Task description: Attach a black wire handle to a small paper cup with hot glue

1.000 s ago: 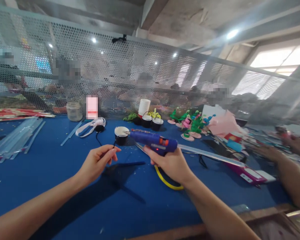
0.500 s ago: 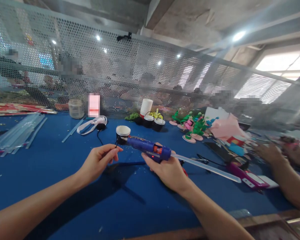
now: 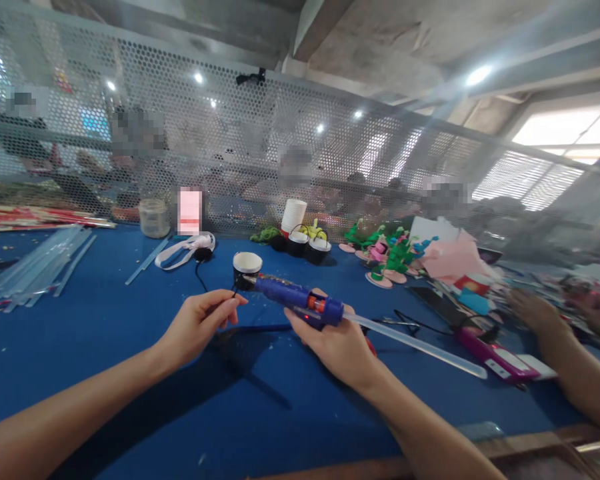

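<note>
In the head view my right hand (image 3: 337,343) is wrapped round a blue glue gun (image 3: 295,295) with a small red light. A long clear glue stick (image 3: 420,343) sticks out of its back end. The gun's nozzle points left, close to a small white-rimmed black cup (image 3: 247,263) on the table; whether they touch is unclear. My left hand (image 3: 207,320) pinches a thin black cord (image 3: 236,288) near the nozzle. Black cord also runs from a dark ball (image 3: 203,253) down toward this hand.
Glue sticks (image 3: 45,267) lie left, beside a jar (image 3: 154,218) and white ribbon (image 3: 185,252). Behind stand handled cups (image 3: 319,251), stacked white cups (image 3: 293,217) and green figures (image 3: 397,257). At right are a purple tool (image 3: 495,357) and another person's hands (image 3: 543,313).
Very little differs. The rear end of the glue stick sits slightly farther right and lower. Both my hands keep nearly the same place and grip.
</note>
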A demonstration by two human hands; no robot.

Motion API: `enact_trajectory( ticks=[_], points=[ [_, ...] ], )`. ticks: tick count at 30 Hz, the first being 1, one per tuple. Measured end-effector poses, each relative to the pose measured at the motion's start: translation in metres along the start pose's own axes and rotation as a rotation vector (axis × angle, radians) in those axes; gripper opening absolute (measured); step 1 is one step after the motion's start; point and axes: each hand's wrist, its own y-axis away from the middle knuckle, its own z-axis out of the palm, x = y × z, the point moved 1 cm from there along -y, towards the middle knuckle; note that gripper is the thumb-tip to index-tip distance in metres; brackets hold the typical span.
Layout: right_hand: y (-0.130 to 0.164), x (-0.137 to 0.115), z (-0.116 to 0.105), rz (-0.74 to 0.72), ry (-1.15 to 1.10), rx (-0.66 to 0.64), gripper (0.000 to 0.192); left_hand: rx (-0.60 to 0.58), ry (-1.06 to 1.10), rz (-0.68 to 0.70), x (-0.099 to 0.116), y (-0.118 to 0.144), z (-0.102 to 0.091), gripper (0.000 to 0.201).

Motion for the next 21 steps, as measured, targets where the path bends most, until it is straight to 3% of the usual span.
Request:
enact_trajectory(
  ticks=[21],
  points=[
    [0.0049,0.0010,0.0008,0.013,0.006,-0.020,0.012,-0.008,-0.049,0.008,-0.0015,0.0004,-0.0004,0.029]
  ],
)
